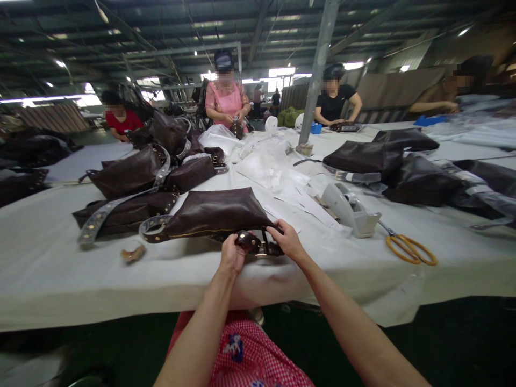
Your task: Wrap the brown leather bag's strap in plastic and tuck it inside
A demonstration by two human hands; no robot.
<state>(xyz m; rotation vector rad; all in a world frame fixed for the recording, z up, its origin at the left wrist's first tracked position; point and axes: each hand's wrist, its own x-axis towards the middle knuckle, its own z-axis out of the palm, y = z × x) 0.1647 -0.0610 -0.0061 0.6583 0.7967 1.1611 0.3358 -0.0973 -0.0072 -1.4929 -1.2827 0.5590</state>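
Note:
A dark brown leather bag (217,212) lies on the white-covered table (48,274) right in front of me. Its studded strap (255,243) runs along the near edge of the bag. My left hand (233,253) is closed on the strap's left part. My right hand (287,239) pinches the strap's right end, by a metal buckle. Both hands sit close together at the table's front edge.
A pile of similar brown bags (139,180) lies to the left, more bags (365,156) to the right. A tape dispenser (351,210) and yellow-handled scissors (409,248) sit on the right. White paper (270,166) covers the middle. Other people work at the far side beside a metal post (316,75).

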